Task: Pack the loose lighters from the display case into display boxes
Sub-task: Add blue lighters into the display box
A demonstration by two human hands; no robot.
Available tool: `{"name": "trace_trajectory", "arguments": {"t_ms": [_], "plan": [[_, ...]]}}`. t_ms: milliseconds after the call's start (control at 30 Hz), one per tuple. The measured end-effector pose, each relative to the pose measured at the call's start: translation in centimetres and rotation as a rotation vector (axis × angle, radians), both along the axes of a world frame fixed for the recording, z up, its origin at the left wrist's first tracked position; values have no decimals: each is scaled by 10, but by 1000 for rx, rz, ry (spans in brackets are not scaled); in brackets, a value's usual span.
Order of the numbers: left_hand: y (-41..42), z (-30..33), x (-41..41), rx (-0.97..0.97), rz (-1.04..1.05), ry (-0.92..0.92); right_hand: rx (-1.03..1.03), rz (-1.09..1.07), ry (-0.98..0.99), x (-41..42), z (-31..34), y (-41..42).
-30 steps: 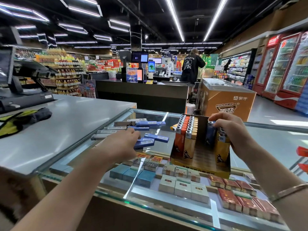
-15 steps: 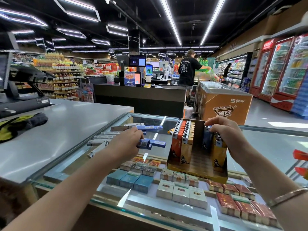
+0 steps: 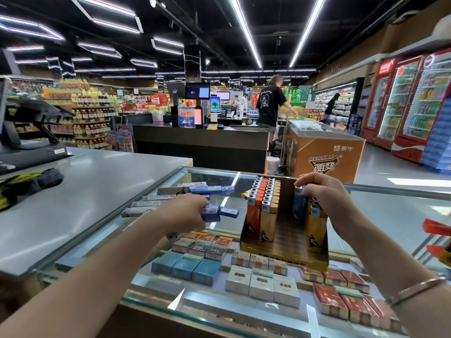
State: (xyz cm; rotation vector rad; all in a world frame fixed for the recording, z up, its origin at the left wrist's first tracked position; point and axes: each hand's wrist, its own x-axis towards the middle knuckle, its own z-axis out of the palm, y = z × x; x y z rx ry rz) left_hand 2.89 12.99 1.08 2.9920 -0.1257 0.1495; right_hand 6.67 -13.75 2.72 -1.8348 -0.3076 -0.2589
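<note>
Left hand (image 3: pixel 188 211) grasping blue lighters (image 3: pixel 219 212); right hand (image 3: pixel 322 193) pinching blue lighter (image 3: pixel 299 206) in display box (image 3: pixel 283 250). Risk: half-seated lighter topples neighbouring row.

The display box (image 3: pixel 284 250) is golden brown with dark horse-like figures on its front. Inside stand orange lighters (image 3: pixel 253 213), tan lighters (image 3: pixel 268 215) and a blue lighter (image 3: pixel 298 208), all with silver tops. The left hand (image 3: pixel 185 213) holds blue lighters (image 3: pixel 212 212) bearing pale labels.
</note>
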Motion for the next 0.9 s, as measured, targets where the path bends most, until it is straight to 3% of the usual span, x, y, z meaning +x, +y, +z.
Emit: {"name": "trace_trajectory", "arguments": {"t_ms": [233, 433, 700, 800, 900], "plan": [[0, -3, 2, -49, -59, -121, -30, 3, 11, -1, 1, 0], [-6, 28, 4, -592, -171, -26, -59, 8, 13, -1, 2, 0], [-53, 68, 15, -1327, -262, -134, -122, 23, 8, -2, 3, -1], [-78, 66, 20, -1562, -300, -162, -146, -43, -144, -6, 7, 1], [-97, 59, 24, -1666, -335, -223, -119, -64, -379, -16, 16, 4]]}}
